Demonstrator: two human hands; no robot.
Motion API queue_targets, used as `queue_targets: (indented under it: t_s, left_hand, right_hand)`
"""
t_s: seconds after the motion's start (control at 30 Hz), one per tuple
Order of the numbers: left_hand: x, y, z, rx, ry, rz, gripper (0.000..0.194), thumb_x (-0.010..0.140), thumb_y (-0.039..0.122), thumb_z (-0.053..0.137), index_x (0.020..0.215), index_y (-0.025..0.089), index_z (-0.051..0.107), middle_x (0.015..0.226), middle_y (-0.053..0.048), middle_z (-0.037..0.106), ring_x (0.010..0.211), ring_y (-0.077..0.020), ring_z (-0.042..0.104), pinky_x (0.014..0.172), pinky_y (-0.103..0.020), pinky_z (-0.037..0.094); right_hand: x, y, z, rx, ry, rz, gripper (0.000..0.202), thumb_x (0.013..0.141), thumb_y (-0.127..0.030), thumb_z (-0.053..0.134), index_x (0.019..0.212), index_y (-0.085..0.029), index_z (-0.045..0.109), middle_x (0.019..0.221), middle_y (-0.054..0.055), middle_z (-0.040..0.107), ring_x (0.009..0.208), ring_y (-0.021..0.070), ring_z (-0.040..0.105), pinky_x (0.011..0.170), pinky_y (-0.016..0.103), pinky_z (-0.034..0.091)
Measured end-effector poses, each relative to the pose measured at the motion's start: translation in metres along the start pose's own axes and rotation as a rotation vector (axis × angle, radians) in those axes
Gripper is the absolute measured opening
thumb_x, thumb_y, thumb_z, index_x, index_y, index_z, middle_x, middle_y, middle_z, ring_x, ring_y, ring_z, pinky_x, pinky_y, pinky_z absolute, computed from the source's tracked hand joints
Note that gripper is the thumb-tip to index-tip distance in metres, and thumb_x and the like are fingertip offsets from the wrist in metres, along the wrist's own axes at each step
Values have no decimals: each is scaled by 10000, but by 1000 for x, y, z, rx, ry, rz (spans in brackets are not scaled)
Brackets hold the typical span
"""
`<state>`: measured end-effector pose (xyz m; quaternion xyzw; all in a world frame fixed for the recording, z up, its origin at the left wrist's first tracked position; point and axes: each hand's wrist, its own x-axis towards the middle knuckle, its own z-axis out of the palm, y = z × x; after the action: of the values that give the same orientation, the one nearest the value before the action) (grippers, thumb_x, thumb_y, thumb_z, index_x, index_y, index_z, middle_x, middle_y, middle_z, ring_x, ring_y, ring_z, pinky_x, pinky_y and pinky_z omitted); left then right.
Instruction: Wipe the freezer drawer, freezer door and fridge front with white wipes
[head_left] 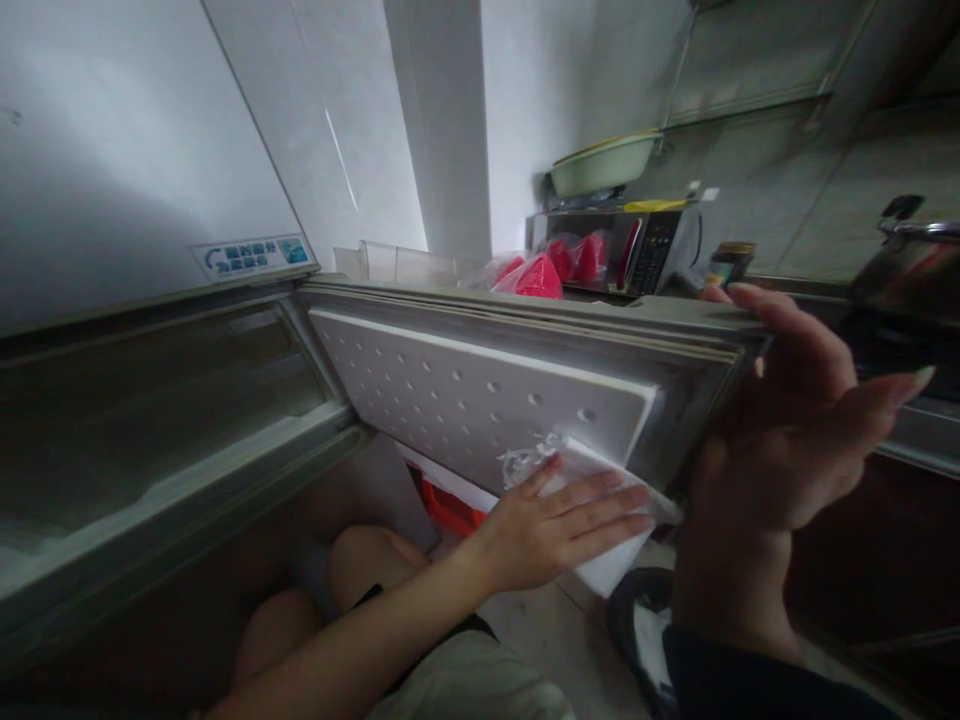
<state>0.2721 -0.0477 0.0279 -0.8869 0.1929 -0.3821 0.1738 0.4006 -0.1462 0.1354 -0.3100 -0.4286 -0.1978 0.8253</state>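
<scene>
An appliance door (480,315), probably of a fridge, stands swung out with its white dimpled inner panel (420,385) facing me. My left hand (562,530) reaches across from the left and presses a thin white sheet (611,575) to the panel's lower right part. Its fingers lie nearly straight over the sheet, and the thumb is hidden. Crumpled, see-through material shows above the fingers; whether the sheet is cloth or wrapping is unclear. At the door's free edge, my right hand (780,430) curls its fingers over the top corner, thumb stretched away.
The open compartment (150,390) is at left, below a closed upper door (135,150) with a label. Beyond stand a microwave (645,250), a green basin (604,165) on it, red items in plastic (536,275) and a jar (731,262). Something orange-red (450,505) sits below the door.
</scene>
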Motion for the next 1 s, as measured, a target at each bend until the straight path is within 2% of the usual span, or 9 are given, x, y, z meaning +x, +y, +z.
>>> queue_targets:
  t_s: [0.1,0.2,0.3,0.47,0.57,0.67,0.8,0.9,1.0]
  left_hand:
    - [-22,15,17,-44,-121,117,411,966,218,435,1373,246,493,1527,32,393,1470,-158,189,1215,-403,154]
    - [-39,27,30,-40,-175,175,391,972,231,432,1355,256,509,1530,30,390,1437,-135,283,1151,-337,307]
    - [-48,27,36,-28,-192,206,398,977,219,415,1364,265,497,1534,34,383,1436,-113,276,1140,-317,321]
    - [-52,16,41,-48,-173,254,402,989,189,369,1366,241,497,1544,60,352,1449,-82,224,1150,-293,301]
    - [-54,13,43,-65,-167,269,383,987,203,387,1342,252,521,1542,55,357,1448,-92,235,1159,-321,293]
    - [-51,11,31,-96,-106,267,375,970,248,440,1331,288,535,1518,35,405,1441,-135,274,1190,-388,235]
    - [-34,4,-7,-112,66,207,413,927,304,525,1340,317,531,1473,30,473,1440,-167,282,1224,-422,82]
    - [-15,-13,-35,-70,142,112,462,895,306,582,1351,330,514,1458,28,493,1454,-172,245,1223,-438,28]
    - [1,-38,-51,-6,135,36,533,898,268,577,1407,343,438,1483,4,464,1470,-181,198,1221,-442,32]
  right_hand:
    - [0,1,-2,-8,-3,6,573,1003,-366,165,958,-229,719,1074,-5,675,1116,202,589,1145,543,280]
    - [0,1,-2,3,-15,15,532,997,-400,214,976,-220,714,1091,7,666,1126,199,582,1148,529,284]
    - [0,1,-2,-4,-3,26,528,991,-420,224,974,-231,716,1092,-1,668,1126,206,586,1139,542,293]
    - [1,3,-3,14,-6,7,541,993,-397,204,974,-234,719,1083,-6,677,1105,207,595,1132,554,298]
    - [1,4,-4,8,-8,0,533,992,-384,210,975,-229,720,1090,4,674,1118,215,591,1126,547,310]
    - [-1,2,-2,-1,-2,-5,516,982,-408,242,974,-224,725,1097,19,671,1126,232,586,1108,540,335]
    - [-2,-1,1,-20,12,11,520,988,-401,232,971,-230,723,1092,12,663,1128,221,582,1117,530,327]
    - [-2,-2,1,-7,-1,-8,526,994,-371,218,976,-221,721,1092,13,665,1116,210,586,1122,528,322]
    - [-1,0,2,1,-6,-25,502,993,-351,233,969,-231,720,1078,-2,673,1119,189,585,1153,517,289]
